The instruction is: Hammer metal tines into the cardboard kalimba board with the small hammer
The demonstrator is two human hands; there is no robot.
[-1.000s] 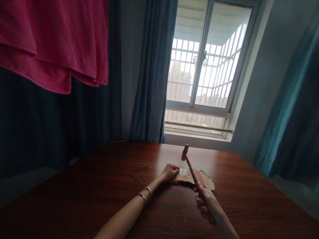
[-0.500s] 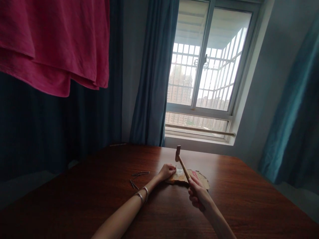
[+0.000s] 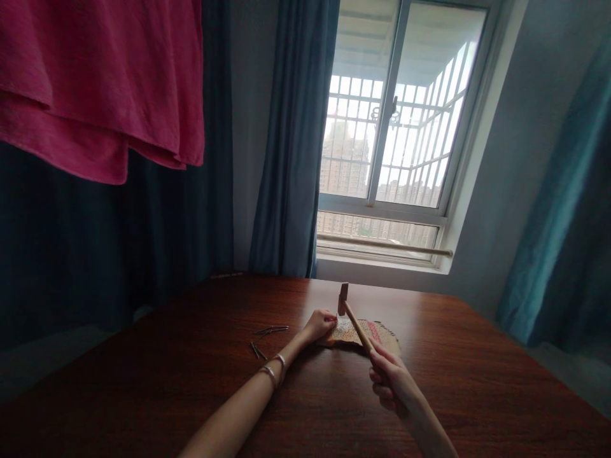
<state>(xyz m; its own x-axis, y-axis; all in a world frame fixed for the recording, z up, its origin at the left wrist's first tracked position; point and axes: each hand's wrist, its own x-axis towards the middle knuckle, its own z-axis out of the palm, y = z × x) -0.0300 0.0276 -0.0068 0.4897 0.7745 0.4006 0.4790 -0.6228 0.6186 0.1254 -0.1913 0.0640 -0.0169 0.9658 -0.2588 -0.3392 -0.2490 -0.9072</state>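
A small flat piece of board (image 3: pixel 387 340) with a pale patterned top and a pink stripe lies on the dark wooden table (image 3: pixel 191 381). My left hand (image 3: pixel 321 324) rests at its left edge, fingers pinched together on something too small to name, probably a nail. My right hand (image 3: pixel 389 378) is wrapped round the wooden handle of a small hammer (image 3: pixel 351 315). The hammer head hangs just above and right of my left fingertips. Two bracelets circle my left wrist.
Several loose nails (image 3: pixel 267 337) lie on the table left of my left arm. A red cloth (image 3: pixel 95 83) hangs at the upper left. Blue curtains (image 3: pixel 291 140) frame a window (image 3: pixel 391 121) behind the table's far edge.
The hammer head has come down and left, closer to my left fingertips. My left hand has stayed pinched at the board's edge.
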